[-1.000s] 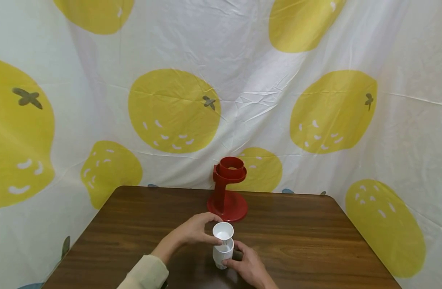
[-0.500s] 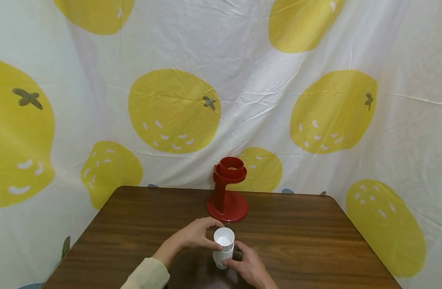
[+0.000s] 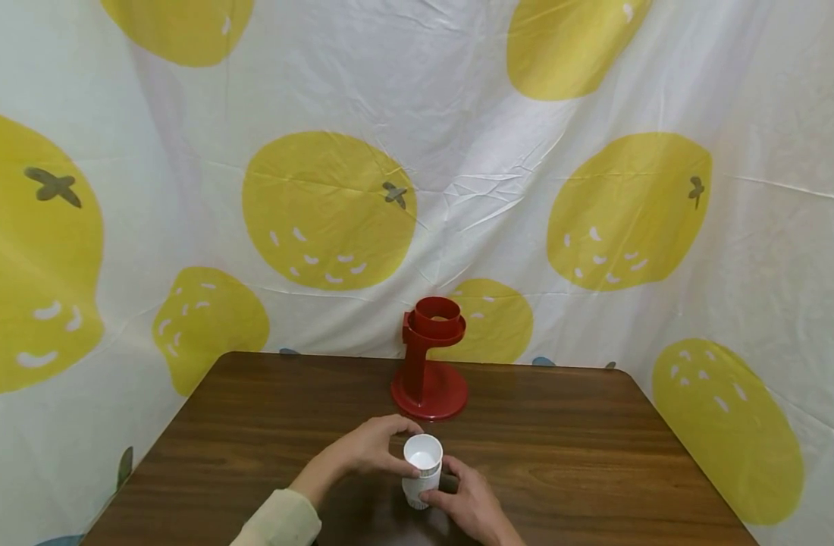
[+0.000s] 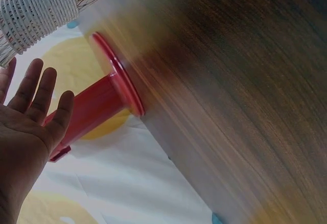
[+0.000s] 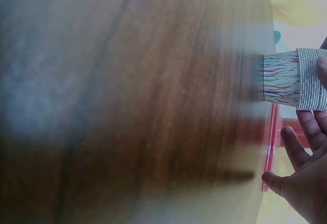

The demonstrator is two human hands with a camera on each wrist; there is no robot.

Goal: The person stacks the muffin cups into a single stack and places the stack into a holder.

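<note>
A white cloth backdrop (image 3: 458, 152) printed with big yellow lemons hangs behind and to both sides. In front of it stands a dark wooden bench (image 3: 594, 455). At the far middle of the bench there is a red stand (image 3: 429, 364) with a round base, an upright post and an open ring on top.

Near the front edge, well in front of the red stand, there is a small stack of paper cups (image 3: 421, 476). They are white with ribbed sides, and the lower one shows thin coloured lines in the right wrist view. The upper cup sits deep inside the lower one, and the lower one stands on the bench.

The left hand (image 3: 371, 447) holds the upper cup at its rim, with fingers curled round the far side. The left wrist view shows some fingers rather straight, so the grip is probably made by the thumb and one or two fingers only. The right hand (image 3: 466, 506) pinches the lower cup on its side wall, near the bottom.

Such cups are, I judge, very light and thin. The wall is soft and will bend if it is squeezed hard, and nested cups can stick together. The rolled rim and the base are the stiffest places, so it is better to take hold there with a light pinch than to press the middle of the wall.
</note>
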